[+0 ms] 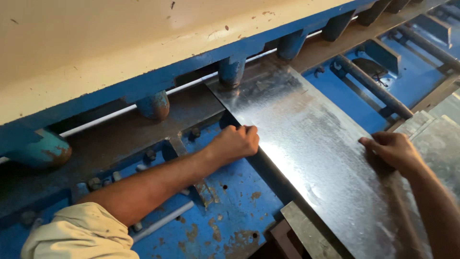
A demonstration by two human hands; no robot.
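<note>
I'm gripping the galvanized steel sheet on the blue shear bed: left hand curled closed on its left edge, right hand pinching the right edge. Sheet's long axis is running away from me under the hold-down feet; left hand nearer the blade.

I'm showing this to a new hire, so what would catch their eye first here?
The shiny metal sheet running diagonally across the blue machine bed, its far end under the cream guard. The left hand grips its left edge and the right hand its right edge.
</note>
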